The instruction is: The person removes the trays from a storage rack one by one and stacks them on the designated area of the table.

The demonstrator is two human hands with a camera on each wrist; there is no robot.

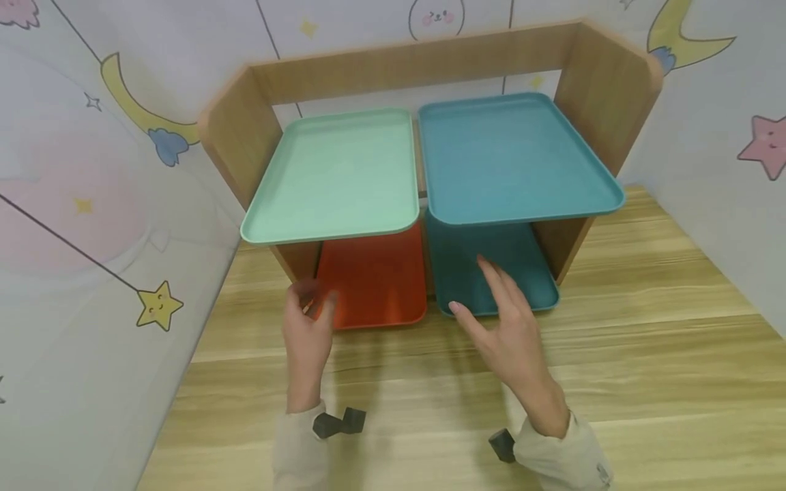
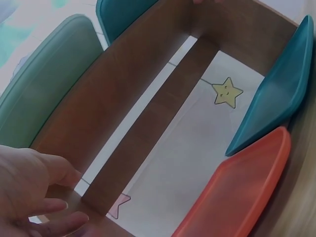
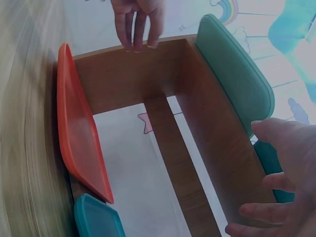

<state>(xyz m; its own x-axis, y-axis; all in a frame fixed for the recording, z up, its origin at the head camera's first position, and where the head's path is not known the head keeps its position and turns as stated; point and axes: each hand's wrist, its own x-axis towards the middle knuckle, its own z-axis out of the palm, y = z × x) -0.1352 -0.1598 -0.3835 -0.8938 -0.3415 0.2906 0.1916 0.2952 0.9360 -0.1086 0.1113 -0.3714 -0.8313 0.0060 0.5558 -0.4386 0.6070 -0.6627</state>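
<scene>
My left hand (image 1: 310,334), slightly blurred, hovers by the left front corner of the red tray (image 1: 374,283), thumb apart from loosely bent fingers. No held object shows in it. Spread fingers mark my right hand (image 1: 512,334), which is in front of the dark teal tray (image 1: 491,273) on the lower level and holds nothing. Above, a mint green tray (image 1: 344,174) and a blue tray (image 1: 516,157) lie side by side on the wooden shelf (image 1: 405,65). In the right wrist view, the left hand (image 3: 139,19) appears beyond the shelf's side panel.
The shelf stands on a wood-grain table (image 1: 417,402) against a wall (image 1: 356,27) printed with moons and stars. Its side panels (image 1: 614,88) rise beside the upper trays. Those trays jut out over the lower ones. Another wall (image 1: 92,286) borders the table's left side.
</scene>
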